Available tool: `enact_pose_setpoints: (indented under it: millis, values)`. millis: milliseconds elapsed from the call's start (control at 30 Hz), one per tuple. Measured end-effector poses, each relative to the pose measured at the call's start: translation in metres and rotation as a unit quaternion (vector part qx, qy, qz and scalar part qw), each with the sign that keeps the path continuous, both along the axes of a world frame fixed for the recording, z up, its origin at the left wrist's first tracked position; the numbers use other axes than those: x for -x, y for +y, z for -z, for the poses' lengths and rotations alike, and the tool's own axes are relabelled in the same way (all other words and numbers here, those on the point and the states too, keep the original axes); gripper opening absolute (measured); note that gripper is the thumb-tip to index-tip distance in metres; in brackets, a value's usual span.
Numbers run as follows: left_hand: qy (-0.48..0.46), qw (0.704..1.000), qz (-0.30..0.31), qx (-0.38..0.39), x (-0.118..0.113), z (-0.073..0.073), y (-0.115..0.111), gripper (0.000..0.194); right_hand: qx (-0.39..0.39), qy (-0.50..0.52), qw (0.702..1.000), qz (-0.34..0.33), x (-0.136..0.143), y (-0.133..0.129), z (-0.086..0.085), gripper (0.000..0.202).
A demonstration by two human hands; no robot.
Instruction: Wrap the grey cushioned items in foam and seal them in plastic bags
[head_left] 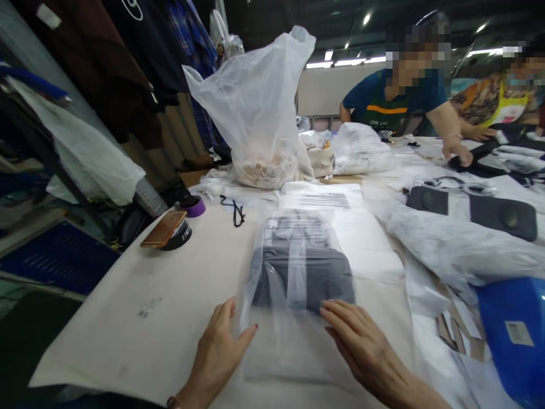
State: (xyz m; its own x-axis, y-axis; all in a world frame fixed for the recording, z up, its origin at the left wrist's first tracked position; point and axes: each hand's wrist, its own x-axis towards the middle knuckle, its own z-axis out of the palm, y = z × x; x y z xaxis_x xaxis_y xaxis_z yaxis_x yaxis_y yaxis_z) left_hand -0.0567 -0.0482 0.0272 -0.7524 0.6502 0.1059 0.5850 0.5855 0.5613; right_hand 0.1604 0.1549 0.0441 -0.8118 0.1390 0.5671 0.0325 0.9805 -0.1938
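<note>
In front of me a clear plastic bag lies flat on the table, its near part flat and slack. Inside it is a dark grey folded item with a pale band around its middle; its exact kind I cannot make out. At the bag's left edge is my left hand, thumb and fingers apart, holding nothing. My right hand rests at the bag's right side, fingers stretched out, their tips by the dark item's near right corner.
Beyond the bag lies a stack of white printed bags. A tall filled plastic bag stands behind. On the left are a phone and purple tape; at right, a blue box and another grey item. Co-workers stand across the table.
</note>
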Motion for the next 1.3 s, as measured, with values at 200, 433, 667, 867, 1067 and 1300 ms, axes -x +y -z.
enact_pose_setpoints:
  millis: [200, 433, 667, 867, 1067, 1300]
  values:
    - [0.128, 0.985, 0.031, 0.112, -0.032, -0.01, -0.003, 0.04, 0.102, -0.155, 0.978, -0.093, 0.059, -0.065, 0.011, 0.03]
    - [0.145, 0.987, 0.034, 0.054, -0.018, -0.011, -0.009, 0.03, 0.2, -0.216, 0.923, -0.249, 0.058, -0.094, 0.027, 0.021]
    - [0.173, 0.984, 0.034, 0.039, -0.018, -0.012, -0.01, 0.023, 0.028, -0.161, 0.97, -0.181, 0.091, -0.059, 0.028, 0.043]
    - [0.08, 0.99, 0.042, 0.113, -0.022, -0.015, -0.004, 0.023, 0.121, -0.265, 0.93, -0.224, 0.093, -0.08, 0.051, 0.05]
    - [0.102, 0.982, 0.041, 0.154, -0.033, -0.017, 0.004, 0.023, 0.151, -0.298, 0.911, -0.242, 0.093, -0.081, 0.039, 0.045]
    - [0.156, 0.946, 0.044, 0.281, -0.014, -0.036, 0.027, 0.022, 0.16, -0.286, 0.912, -0.244, 0.091, -0.083, 0.043, 0.05]
